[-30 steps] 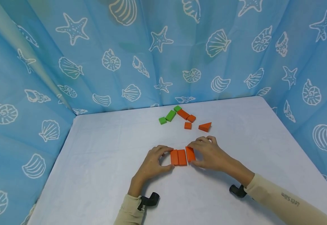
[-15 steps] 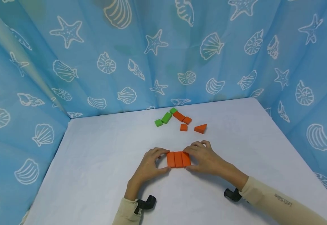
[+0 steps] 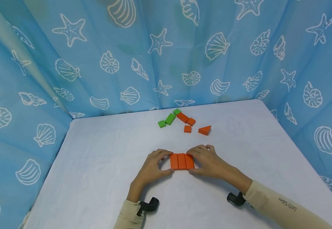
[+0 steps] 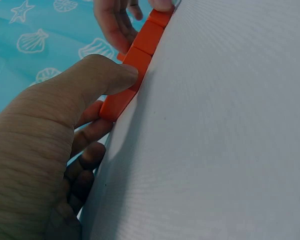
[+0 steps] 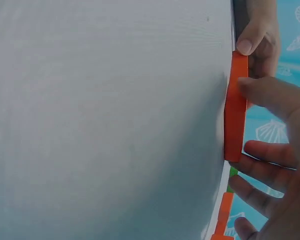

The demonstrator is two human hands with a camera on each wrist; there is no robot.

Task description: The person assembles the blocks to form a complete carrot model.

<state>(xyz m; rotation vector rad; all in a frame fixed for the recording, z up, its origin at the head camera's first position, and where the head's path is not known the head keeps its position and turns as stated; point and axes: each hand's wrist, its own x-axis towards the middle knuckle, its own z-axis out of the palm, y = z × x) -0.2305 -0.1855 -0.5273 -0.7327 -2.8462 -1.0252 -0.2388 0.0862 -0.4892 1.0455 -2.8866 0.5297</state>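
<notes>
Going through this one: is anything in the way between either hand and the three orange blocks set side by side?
Nothing visible is. The left hand holds the left block and the right hand holds the right block. The green blocks and other orange blocks lie farther back, clear of both hands.

White cloth-covered table (image 3: 97, 178) surface.
Three flat orange rectangular blocks (image 3: 182, 161) lay side by side; beyond lay three green blocks (image 3: 170, 119), three further orange blocks (image 3: 182, 117) and one orange wedge (image 3: 204, 130).
</notes>
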